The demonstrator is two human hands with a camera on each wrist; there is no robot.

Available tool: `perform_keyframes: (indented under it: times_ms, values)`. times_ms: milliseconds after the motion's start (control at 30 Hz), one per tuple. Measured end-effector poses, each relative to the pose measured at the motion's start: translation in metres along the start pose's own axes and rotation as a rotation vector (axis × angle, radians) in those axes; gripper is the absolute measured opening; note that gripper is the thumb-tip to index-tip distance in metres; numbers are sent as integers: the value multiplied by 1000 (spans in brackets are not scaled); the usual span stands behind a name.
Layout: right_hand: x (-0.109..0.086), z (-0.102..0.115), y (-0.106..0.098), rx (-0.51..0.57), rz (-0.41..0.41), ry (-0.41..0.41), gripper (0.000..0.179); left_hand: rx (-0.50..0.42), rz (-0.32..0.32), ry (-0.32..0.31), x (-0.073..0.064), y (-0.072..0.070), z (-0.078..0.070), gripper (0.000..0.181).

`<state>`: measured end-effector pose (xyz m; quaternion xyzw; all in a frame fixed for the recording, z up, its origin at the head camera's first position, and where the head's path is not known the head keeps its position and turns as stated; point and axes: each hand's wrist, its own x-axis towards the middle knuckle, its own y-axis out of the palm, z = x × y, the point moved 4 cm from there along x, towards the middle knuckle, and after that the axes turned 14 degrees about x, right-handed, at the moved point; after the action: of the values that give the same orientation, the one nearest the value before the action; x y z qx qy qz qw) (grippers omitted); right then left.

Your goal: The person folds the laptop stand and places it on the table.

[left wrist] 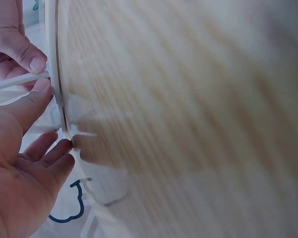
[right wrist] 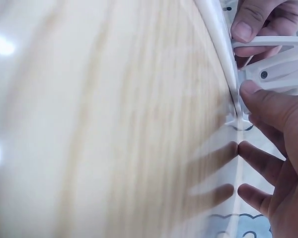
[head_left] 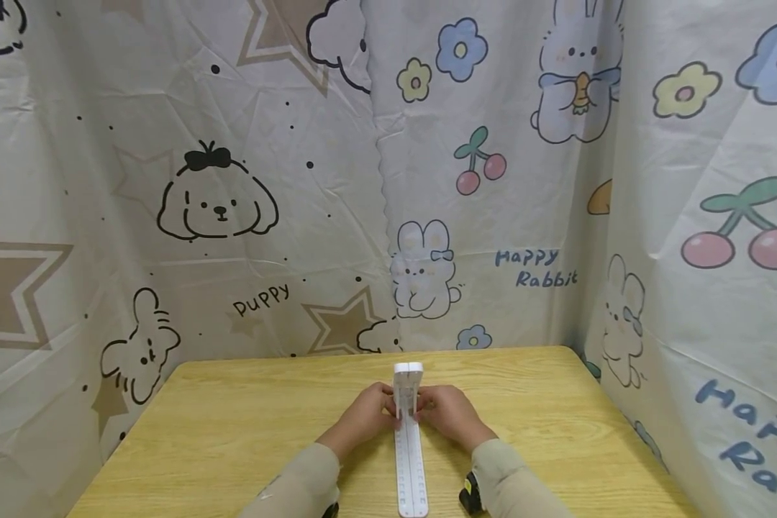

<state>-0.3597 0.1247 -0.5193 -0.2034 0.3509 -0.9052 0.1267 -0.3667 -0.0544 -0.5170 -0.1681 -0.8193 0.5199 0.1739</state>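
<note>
A white plastic folding stand (head_left: 411,467) rests on the table, its long slotted base pointing toward me and its upper part raised at the far end. From the left, my left hand (head_left: 365,417) pinches it low down where the slim legs meet the base. My right hand (head_left: 453,416) grips the same area from the opposite side. In the left wrist view a slim white leg (left wrist: 20,81) meets the base right by both thumbs. The right wrist view has the right thumb (right wrist: 265,101) on the stand's side, with other fingertips down at the tabletop.
The wooden table (head_left: 233,432) reaches back to a patterned curtain (head_left: 337,216), which also hangs along the left and right sides. A black and yellow strapped device (head_left: 470,493) sits at the right sleeve cuff.
</note>
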Motion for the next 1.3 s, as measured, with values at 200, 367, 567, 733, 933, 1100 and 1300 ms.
perform_keyframes:
  times_ms: [200, 367, 567, 733, 933, 1100, 1300]
  values:
    - [4, 0, -2, -13, -29, -17, 8, 25, -54, 31, 2, -1, -3, 5]
    - [6, 0, 0, 6, -33, -32, 8, 36, -113, 16, 4, -3, -1, 3]
    - [6, -2, 1, 42, -20, 27, 5, -20, -98, -67, 5, -3, 0, 7]
    - [9, -3, -2, 38, -54, 142, 9, 5, -93, -187, 3, -7, 2, 16]
    - [12, -5, -7, 182, -128, 167, 18, -104, -133, -172, 6, -14, 3, 19]
    - [13, -6, -6, 379, -128, 158, 11, -225, -170, -64, 8, -15, 2, 18]
    - [11, -9, -6, 499, -89, 131, 10, -300, -170, -29, 7, -14, 6, 17]
